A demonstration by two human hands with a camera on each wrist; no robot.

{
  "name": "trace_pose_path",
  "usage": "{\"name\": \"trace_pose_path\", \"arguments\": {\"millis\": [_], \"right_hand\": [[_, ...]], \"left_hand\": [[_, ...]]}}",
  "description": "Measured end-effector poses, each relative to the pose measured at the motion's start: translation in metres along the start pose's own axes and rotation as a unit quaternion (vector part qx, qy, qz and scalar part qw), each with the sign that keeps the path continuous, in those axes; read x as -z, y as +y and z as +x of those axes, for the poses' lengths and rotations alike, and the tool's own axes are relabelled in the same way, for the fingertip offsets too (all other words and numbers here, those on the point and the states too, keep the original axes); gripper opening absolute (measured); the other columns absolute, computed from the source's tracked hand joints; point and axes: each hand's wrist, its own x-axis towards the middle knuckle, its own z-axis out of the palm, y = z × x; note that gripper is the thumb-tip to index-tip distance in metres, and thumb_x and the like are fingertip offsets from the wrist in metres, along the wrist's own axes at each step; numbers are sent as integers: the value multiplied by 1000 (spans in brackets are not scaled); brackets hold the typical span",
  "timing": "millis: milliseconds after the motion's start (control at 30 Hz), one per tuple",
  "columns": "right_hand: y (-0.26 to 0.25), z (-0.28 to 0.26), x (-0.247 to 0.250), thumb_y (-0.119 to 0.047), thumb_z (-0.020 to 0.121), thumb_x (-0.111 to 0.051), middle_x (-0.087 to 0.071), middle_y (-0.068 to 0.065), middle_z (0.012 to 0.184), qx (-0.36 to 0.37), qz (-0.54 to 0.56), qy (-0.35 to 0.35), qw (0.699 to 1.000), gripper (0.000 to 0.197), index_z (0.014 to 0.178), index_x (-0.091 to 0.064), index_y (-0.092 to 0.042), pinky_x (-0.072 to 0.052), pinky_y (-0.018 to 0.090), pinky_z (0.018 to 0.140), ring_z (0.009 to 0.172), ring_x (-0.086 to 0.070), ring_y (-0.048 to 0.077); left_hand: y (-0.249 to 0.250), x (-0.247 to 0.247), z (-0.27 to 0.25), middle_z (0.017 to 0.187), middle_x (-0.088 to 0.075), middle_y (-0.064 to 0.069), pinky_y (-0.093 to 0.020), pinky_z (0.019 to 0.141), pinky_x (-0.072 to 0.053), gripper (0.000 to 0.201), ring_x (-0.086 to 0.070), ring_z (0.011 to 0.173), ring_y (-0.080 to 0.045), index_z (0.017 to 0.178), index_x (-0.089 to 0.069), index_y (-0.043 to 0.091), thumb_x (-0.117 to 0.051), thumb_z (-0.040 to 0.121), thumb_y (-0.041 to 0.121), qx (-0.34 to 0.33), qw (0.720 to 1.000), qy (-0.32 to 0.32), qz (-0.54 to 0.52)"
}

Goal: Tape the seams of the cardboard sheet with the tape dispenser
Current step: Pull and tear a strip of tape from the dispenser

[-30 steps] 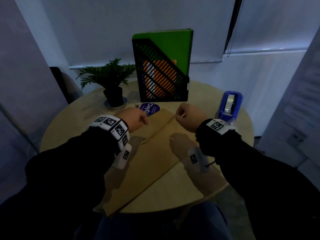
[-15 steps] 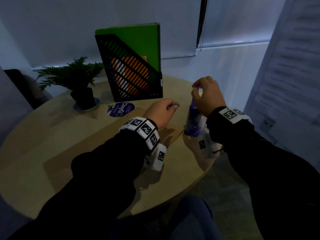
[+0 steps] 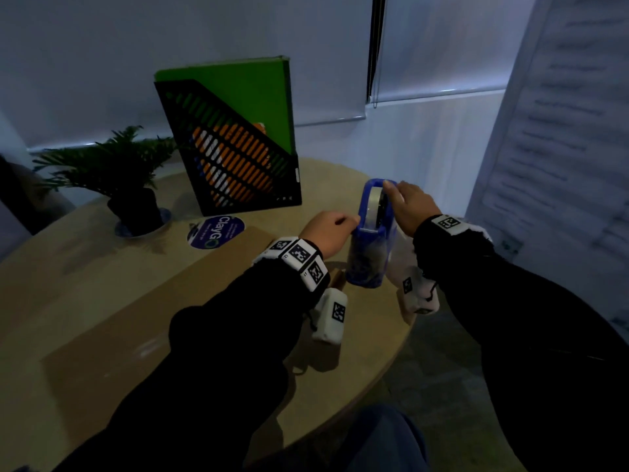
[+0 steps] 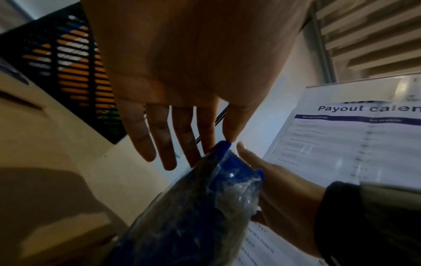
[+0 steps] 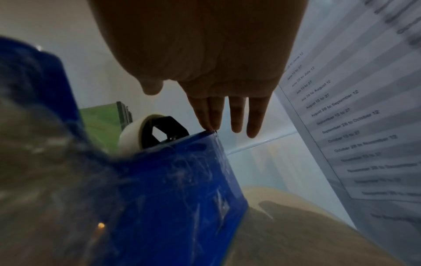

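Up off the round wooden table [image 3: 357, 366], the blue tape dispenser [image 3: 369, 240] stands tilted on end between two hands, its roll of clear tape [image 3: 373, 202] showing at the top. At the dispenser's right side, the right hand [image 3: 410, 207] presses straight fingers [image 5: 212, 115] against the upper edge — the thumb's hold cannot be made out. Opposite it, the left hand [image 3: 328, 233] touches the left side near the cutter end; its fingers [image 4: 164, 142] reach out straight in the left wrist view, though they look bent from above, so its grip cannot be told. Under the left forearm, the cardboard sheet [image 3: 143, 311] lies flat on the table. Behind it stand a black mesh file holder [image 3: 231, 158] with a green folder [image 3: 245, 93], a small potted plant [image 3: 129, 185] and a round blue sticker [image 3: 216, 231] — all well apart from the hands.
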Motion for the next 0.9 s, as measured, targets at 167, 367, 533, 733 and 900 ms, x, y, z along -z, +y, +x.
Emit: {"name": "trace_pose_path", "arguments": {"millis": [167,367,533,733,900], "right_hand": [[-8,9,-1,-70,91,-20,-55,20,125,-24,-59,-11,998,76,108,-58,-6,-40,42,96,115,-52,39],[-10,15,-4,-71,89,-19,-53,16,125,-11,-52,-28,998,77,110,-57,-7,-39,42,100,115,-53,35],[-7,16,-1,-69,92,-18,-50,13,138,3,-73,-36,997,78,123,-57,-9,-35,39,105,125,-48,32],[-9,16,2,-66,94,-15,-43,15,146,6,-95,-50,994,78,128,-56,-9,-32,38,109,133,-43,30],[-6,19,1,-68,92,-16,-47,15,142,10,-97,-52,994,79,129,-55,-11,-35,40,107,128,-47,31]], "left_hand": [[-4,-4,6,108,-68,-20,-42,92,-48,37,-63,104,-33,101,-68,3,-47,97,33,28,997,-24,-66],[0,-8,6,106,-65,-9,-28,82,-45,34,-58,100,-20,111,-68,6,-45,98,28,64,984,-41,-159],[1,-13,6,107,-63,-2,-28,84,-39,34,-54,103,-16,113,-69,11,-42,99,27,93,971,-49,-215],[6,-18,9,113,-67,-8,-29,79,-41,36,-58,106,-24,105,-73,10,-50,93,36,140,959,-14,-247],[9,-24,12,96,-68,-7,-31,82,-43,26,-59,89,-21,72,-69,18,-62,87,38,165,948,0,-271]]}}
